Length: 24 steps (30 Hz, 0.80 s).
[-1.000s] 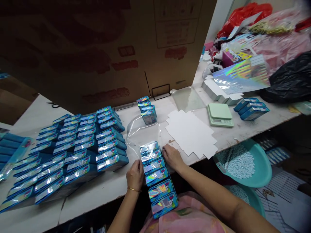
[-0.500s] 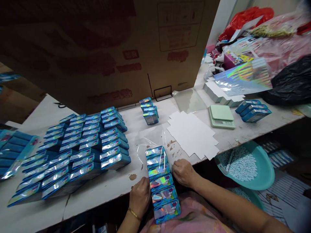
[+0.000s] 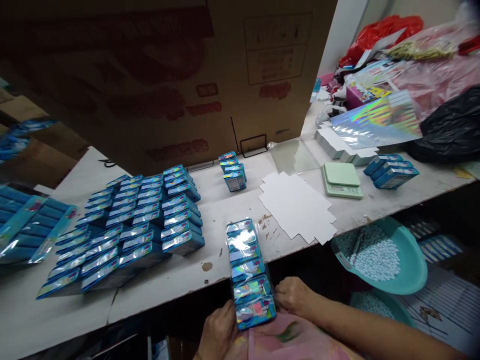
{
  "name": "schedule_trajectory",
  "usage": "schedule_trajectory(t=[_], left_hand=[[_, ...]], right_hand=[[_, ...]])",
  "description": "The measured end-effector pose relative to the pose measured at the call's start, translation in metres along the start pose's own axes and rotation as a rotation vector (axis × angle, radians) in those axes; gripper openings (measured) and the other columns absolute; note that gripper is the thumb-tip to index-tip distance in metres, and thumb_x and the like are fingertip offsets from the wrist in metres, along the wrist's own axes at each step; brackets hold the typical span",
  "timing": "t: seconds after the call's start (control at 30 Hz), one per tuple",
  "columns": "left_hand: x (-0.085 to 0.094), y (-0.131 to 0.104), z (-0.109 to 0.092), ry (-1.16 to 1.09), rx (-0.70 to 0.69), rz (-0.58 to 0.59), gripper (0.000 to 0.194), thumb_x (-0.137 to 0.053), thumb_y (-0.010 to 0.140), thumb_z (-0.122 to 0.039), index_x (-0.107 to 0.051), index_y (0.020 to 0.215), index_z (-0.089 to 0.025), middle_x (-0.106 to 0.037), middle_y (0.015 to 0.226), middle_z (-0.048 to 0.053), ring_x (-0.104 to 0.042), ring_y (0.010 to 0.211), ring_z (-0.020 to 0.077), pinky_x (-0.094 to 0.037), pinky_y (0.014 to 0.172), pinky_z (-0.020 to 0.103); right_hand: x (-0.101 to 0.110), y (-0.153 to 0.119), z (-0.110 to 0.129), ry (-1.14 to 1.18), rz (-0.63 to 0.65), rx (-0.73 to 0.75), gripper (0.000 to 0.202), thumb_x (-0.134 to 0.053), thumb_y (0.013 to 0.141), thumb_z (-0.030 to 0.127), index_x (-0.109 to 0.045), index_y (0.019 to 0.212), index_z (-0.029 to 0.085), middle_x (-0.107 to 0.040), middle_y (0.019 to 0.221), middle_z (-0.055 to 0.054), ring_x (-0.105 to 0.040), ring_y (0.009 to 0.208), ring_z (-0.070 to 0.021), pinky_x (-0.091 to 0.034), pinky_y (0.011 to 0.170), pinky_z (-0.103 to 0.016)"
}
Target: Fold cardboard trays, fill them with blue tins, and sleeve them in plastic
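A row of several shiny blue packs (image 3: 247,270) in clear film runs from the table's front edge down to the lap. Close against its left side near the bottom is my left hand (image 3: 220,327), with curled fingers. My right hand (image 3: 292,295) is closed beside the row's lower right side. Both hands seem to pinch at the film's sides, but what the fingertips hold is too small to make out. A stack of white card sheets (image 3: 298,207) lies to the right of the row.
Many blue packs (image 3: 142,215) stand in rows at left. A large carton (image 3: 150,90) rises behind. Rightward are a green scale (image 3: 342,180), three blue packs (image 3: 392,171), and a teal basin (image 3: 410,265) of small white pieces below the table edge.
Both hands have moved down towards the lap along the row. The loose clear film that stretched beyond the row's far end now lies close around the packs. The view has shifted slightly.
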<state>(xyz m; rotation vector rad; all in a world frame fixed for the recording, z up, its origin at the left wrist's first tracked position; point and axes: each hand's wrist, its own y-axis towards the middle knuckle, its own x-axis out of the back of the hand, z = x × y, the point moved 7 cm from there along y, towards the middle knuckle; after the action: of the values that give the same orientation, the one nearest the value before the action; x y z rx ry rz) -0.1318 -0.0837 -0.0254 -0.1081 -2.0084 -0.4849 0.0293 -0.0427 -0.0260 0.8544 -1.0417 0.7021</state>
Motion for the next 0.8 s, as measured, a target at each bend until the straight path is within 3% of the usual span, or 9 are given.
schedule_trajectory(t=[0.1,0.17,0.27,0.4,0.63,0.7,0.8], left_hand=[[0.001,0.013,0.02,0.114,0.118,-0.068,0.026,-0.03,0.083,-0.025,-0.054,0.074,-0.019,-0.06,0.065,0.004,-0.057,0.053,0.0137,-0.043,0.049,0.022],[0.006,0.02,0.044,0.196,0.264,-0.133,0.023,-0.031,0.082,-0.023,-0.052,0.077,-0.018,-0.059,0.066,0.004,-0.057,0.055,0.0141,-0.041,0.049,0.022],[0.016,0.028,0.08,0.293,0.45,-0.177,0.02,-0.032,0.082,-0.022,-0.05,0.074,-0.018,-0.056,0.066,0.004,-0.056,0.058,0.0144,-0.038,0.051,0.023],[0.03,0.034,0.116,0.383,0.625,-0.117,0.014,-0.038,0.078,-0.019,-0.047,0.068,-0.018,-0.054,0.065,0.003,-0.054,0.06,0.0148,-0.035,0.051,0.023],[0.042,0.037,0.144,0.383,0.783,0.029,0.009,-0.044,0.074,-0.014,-0.051,0.079,-0.016,-0.058,0.08,0.007,-0.054,0.059,0.0155,-0.033,0.05,0.024],[0.042,0.035,0.148,0.317,0.818,0.005,0.01,-0.043,0.075,-0.015,-0.052,0.079,-0.017,-0.058,0.079,0.006,-0.054,0.059,0.0157,-0.034,0.051,0.025],[0.048,0.022,0.152,0.238,0.894,-0.129,0.016,-0.038,0.079,-0.021,-0.052,0.086,-0.017,-0.058,0.082,0.007,-0.056,0.067,0.0184,-0.038,0.057,0.028]], right_hand=[[-0.002,0.026,-0.001,0.018,0.051,-0.151,0.017,-0.042,0.071,0.018,-0.052,0.059,0.017,-0.055,0.057,-0.001,-0.047,0.05,-0.0114,-0.028,0.048,-0.027],[-0.007,0.046,0.004,0.013,0.082,-0.217,0.014,-0.044,0.069,0.017,-0.055,0.06,0.016,-0.058,0.059,-0.003,-0.05,0.052,-0.0126,-0.029,0.047,-0.027],[-0.022,0.077,0.021,0.037,0.133,-0.214,0.016,-0.045,0.07,0.02,-0.058,0.062,0.016,-0.062,0.062,-0.004,-0.054,0.051,-0.0151,-0.028,0.043,-0.028],[-0.041,0.112,0.046,0.097,0.162,-0.162,0.019,-0.046,0.073,0.026,-0.06,0.064,0.017,-0.065,0.066,-0.004,-0.057,0.052,-0.0178,-0.028,0.04,-0.028],[-0.048,0.144,0.064,0.117,0.155,-0.22,0.021,-0.046,0.076,0.019,-0.062,0.064,0.02,-0.066,0.065,-0.006,-0.059,0.054,-0.018,-0.034,0.044,-0.028],[-0.044,0.144,0.064,0.164,0.144,-0.225,0.022,-0.047,0.077,0.02,-0.062,0.062,0.022,-0.066,0.063,-0.006,-0.059,0.054,-0.0181,-0.035,0.046,-0.029],[-0.023,0.132,0.055,0.301,0.112,-0.19,0.026,-0.043,0.081,0.024,-0.062,0.062,0.023,-0.065,0.065,-0.005,-0.059,0.057,-0.0172,-0.039,0.05,-0.028]])
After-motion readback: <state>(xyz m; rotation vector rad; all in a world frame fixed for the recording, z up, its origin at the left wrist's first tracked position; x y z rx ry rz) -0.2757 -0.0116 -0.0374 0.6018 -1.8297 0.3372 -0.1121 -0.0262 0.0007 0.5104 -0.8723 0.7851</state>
